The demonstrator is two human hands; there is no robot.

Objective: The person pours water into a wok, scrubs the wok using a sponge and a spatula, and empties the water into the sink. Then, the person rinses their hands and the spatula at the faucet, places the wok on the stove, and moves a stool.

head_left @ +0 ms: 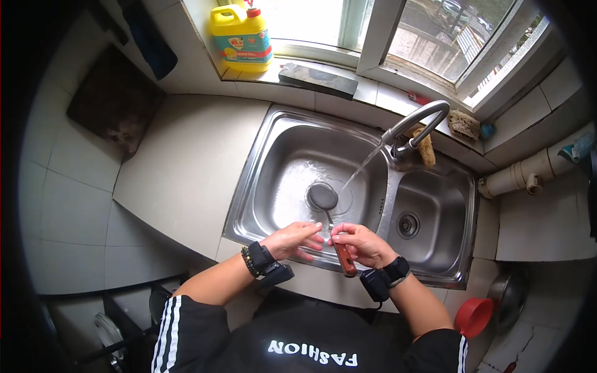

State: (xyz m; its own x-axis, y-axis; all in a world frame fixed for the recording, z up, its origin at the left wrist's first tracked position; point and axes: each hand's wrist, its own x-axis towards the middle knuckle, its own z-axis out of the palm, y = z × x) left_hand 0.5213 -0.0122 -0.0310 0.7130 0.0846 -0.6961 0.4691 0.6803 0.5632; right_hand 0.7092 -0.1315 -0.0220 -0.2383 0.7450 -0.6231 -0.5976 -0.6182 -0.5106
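Observation:
My right hand [362, 244] is closed around the upper part of a reddish-brown handle [344, 259], which belongs to a metal ladle [323, 196]. The ladle's round head is low in the large sink basin [283, 158], left of where the water stream [362, 168] comes down from the curved faucet [429, 109]. Just left of the handle, my left hand [295, 240] is open with its fingers apart, over the basin's front edge, holding nothing.
A smaller basin [435, 205] adjoins on the right. On the window ledge are a yellow jug [242, 40], a dark block [318, 81] and a sponge [463, 124]. A red bowl [474, 317] is at lower right. Counter [186, 155] extends left of the sink.

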